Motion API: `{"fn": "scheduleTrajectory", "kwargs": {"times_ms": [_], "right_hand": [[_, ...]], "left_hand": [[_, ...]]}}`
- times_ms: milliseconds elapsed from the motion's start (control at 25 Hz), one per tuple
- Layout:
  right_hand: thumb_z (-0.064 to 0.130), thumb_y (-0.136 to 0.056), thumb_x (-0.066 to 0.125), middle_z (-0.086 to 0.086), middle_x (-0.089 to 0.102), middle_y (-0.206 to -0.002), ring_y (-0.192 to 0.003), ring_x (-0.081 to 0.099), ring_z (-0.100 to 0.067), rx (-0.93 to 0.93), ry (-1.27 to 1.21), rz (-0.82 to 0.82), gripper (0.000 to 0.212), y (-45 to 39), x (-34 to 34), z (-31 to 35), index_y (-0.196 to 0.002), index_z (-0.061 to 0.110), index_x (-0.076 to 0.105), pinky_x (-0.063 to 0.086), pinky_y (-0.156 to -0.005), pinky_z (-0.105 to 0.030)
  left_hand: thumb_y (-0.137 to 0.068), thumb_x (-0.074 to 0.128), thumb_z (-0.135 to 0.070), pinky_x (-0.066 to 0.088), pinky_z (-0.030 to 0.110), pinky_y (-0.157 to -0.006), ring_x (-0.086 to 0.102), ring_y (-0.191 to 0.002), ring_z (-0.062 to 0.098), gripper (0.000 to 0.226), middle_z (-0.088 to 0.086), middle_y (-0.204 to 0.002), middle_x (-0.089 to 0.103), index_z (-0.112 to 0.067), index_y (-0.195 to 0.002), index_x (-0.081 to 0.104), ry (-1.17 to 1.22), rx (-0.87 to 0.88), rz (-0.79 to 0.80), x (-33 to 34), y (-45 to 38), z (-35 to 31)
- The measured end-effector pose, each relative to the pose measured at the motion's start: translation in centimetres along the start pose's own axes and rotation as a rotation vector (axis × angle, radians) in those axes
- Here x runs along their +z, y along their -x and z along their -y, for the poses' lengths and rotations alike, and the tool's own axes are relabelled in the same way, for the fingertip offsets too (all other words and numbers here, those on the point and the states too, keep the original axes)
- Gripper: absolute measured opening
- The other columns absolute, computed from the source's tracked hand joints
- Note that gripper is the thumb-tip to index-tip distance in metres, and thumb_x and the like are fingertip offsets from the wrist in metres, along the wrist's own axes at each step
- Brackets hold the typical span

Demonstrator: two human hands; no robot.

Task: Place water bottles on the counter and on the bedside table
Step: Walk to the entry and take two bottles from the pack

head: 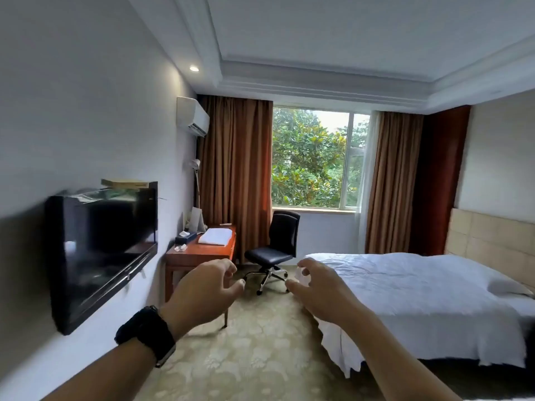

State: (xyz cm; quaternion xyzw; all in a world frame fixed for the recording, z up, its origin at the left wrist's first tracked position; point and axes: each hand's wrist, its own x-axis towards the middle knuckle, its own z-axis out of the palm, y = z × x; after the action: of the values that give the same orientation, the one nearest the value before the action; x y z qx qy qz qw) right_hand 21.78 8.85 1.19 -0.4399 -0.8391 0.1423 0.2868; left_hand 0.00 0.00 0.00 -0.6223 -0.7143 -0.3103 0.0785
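Head view: hotel room, both hands raised at mid-frame.
Left hand: fingers curled, spread, holding nothing; dark watch on wrist.
Right hand: fingers curled, spread, empty.
Water bottles: none visible.
Counter: wooden, against left wall, carries folded white towel.
Bed: right side.

Two empty, half-curled hands, left and right, before desk and bed.
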Motion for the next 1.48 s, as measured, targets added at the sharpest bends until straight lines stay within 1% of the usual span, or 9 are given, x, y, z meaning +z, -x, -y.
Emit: {"fn": "scheduleTrajectory", "kwargs": {"times_ms": [80, 240, 440, 680, 880, 960, 1120, 1320, 1480], "right_hand": [[0.047, -0.088, 0.061, -0.002, 0.058, -0.131, -0.109, 0.058, -0.018, 0.009, -0.030, -0.008, 0.056, -6.2, 1.3, -0.2, -0.135, 0.020, 0.050, 0.049, -0.091, -0.032], [0.048, -0.088, 0.060, -0.001, 0.057, -0.136, -0.117, 0.058, -0.020, 0.018, -0.006, -0.044, 0.062, -17.1, 3.4, -1.5, -0.141, 0.020, 0.046, 0.048, -0.095, -0.033], [0.050, -0.087, 0.060, -0.001, 0.059, -0.132, -0.113, 0.058, -0.020, 0.047, -0.004, -0.020, 0.059, -28.5, 7.7, -6.3, -0.136, 0.019, 0.049, 0.049, -0.095, -0.037], [0.047, -0.088, 0.059, -0.003, 0.058, -0.134, -0.111, 0.059, -0.019, -0.017, -0.092, -0.014, 0.059, -44.1, 13.2, -13.0, -0.141, 0.022, 0.046, 0.051, -0.093, -0.035], [0.049, -0.089, 0.058, -0.004, 0.055, -0.138, -0.114, 0.056, -0.019, -0.063, -0.073, 0.032, 0.064, -59.3, 14.8, -17.2, -0.144, 0.020, 0.042, 0.048, -0.091, -0.031], [0.049, -0.090, 0.058, -0.004, 0.056, -0.135, -0.111, 0.055, -0.018, -0.075, -0.073, 0.044, 0.065, -64.5, 15.1, -18.3, -0.145, 0.020, 0.041, 0.048, -0.089, -0.030], [0.050, -0.089, 0.058, -0.003, 0.057, -0.132, -0.109, 0.057, -0.018, -0.065, -0.092, 0.049, 0.065, -73.2, 17.3, -21.1, -0.144, 0.020, 0.041, 0.050, -0.090, -0.033], [0.051, -0.089, 0.057, -0.002, 0.057, -0.131, -0.111, 0.056, -0.017, -0.064, -0.081, 0.055, 0.066, -83.5, 21.5, -24.9, -0.145, 0.020, 0.040, 0.049, -0.089, -0.032], [0.052, -0.089, 0.057, -0.002, 0.056, -0.134, -0.115, 0.055, -0.018, -0.069, -0.054, 0.046, 0.065, -93.3, 24.8, -27.0, -0.144, 0.020, 0.041, 0.045, -0.089, -0.029]], "left_hand": [[-0.086, 0.059, -0.050, 0.053, 0.032, -0.091, 0.063, -0.103, 0.009, 0.044, -0.006, -0.114, 0.070, -0.022, -0.120, 0.063, 0.040, 0.002, 0.001, 1.2, -6.0, 3.0], [-0.086, 0.059, -0.050, 0.053, 0.033, -0.090, 0.064, -0.101, 0.011, 0.045, -0.005, -0.112, 0.070, -0.019, -0.118, 0.065, 0.056, 0.035, 0.009, 4.1, -17.6, 7.1], [-0.084, 0.057, -0.053, 0.054, 0.034, -0.091, 0.065, -0.101, 0.010, 0.050, -0.005, -0.113, 0.071, -0.019, -0.118, 0.065, 0.079, 0.040, 0.060, 10.9, -28.2, 11.9], [-0.086, 0.061, -0.048, 0.052, 0.032, -0.090, 0.063, -0.102, 0.010, 0.044, -0.004, -0.116, 0.070, -0.019, -0.120, 0.064, 0.051, 0.013, 0.048, 19.3, -40.9, 17.1], [-0.088, 0.058, -0.047, 0.050, 0.026, -0.089, 0.062, -0.106, 0.010, 0.047, -0.003, -0.121, 0.068, -0.017, -0.124, 0.063, 0.009, -0.034, 0.022, 23.7, -53.8, 19.8], [-0.085, 0.057, -0.050, 0.051, 0.030, -0.092, 0.062, -0.106, 0.010, 0.049, -0.004, -0.119, 0.069, -0.018, -0.121, 0.063, 0.005, -0.049, -0.009, 25.0, -58.4, 20.8], [-0.082, 0.055, -0.054, 0.050, 0.035, -0.095, 0.060, -0.110, 0.012, 0.050, -0.006, -0.116, 0.068, -0.018, -0.116, 0.064, 0.008, -0.074, -0.010, 28.6, -66.5, 23.2], [-0.087, 0.059, -0.047, 0.050, 0.029, -0.091, 0.062, -0.105, 0.010, 0.044, -0.004, -0.118, 0.068, -0.018, -0.119, 0.064, 0.027, -0.068, 0.010, 35.2, -75.9, 27.9], [-0.087, 0.058, -0.048, 0.047, 0.028, -0.092, 0.062, -0.110, 0.014, 0.046, -0.003, -0.121, 0.068, -0.019, -0.122, 0.063, -0.028, -0.033, 0.001, 39.6, -85.3, 32.9]]}}
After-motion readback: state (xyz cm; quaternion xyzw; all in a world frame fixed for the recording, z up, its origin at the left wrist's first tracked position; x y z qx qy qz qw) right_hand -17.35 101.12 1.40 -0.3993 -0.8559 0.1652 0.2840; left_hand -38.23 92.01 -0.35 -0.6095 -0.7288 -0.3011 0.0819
